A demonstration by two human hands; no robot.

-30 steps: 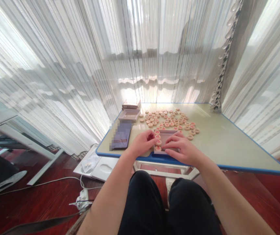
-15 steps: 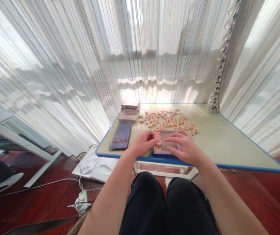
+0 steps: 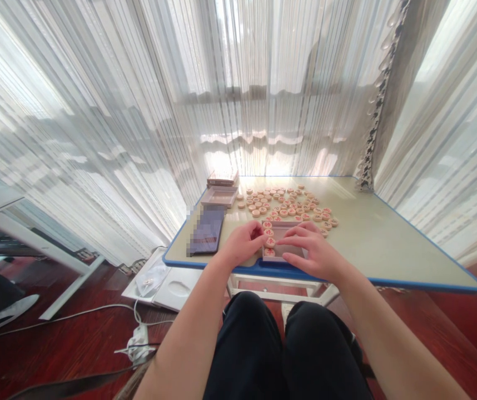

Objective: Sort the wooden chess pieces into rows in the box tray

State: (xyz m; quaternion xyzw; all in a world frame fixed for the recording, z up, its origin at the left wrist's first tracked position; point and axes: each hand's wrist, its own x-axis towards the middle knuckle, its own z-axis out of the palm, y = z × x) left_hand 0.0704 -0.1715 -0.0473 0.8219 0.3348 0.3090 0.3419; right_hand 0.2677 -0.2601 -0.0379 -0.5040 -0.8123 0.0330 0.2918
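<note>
"Where are the hands?"

"Both at the shallow box [image 3: 281, 229] by the near edge of the table [image 3: 380, 239]. The left hand [image 3: 242, 244] has its fingertips against a round wooden piece [image 3: 269, 242] in the box's left column. The right hand [image 3: 311, 253] lies spread over the rest."

"And the other pieces?"

"The loose pieces [image 3: 284, 205] are scattered just beyond, toward the curtain [image 3: 138, 111]."

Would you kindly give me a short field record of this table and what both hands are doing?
left hand: at the left side of the box, fingertips by the boxed pieces
right hand: fingers stretched over the box
boxed pieces: one column along the left wall
loose pieces: scattered behind the box
table: blue-edged, with a phone and two spare boxes at its left
</note>
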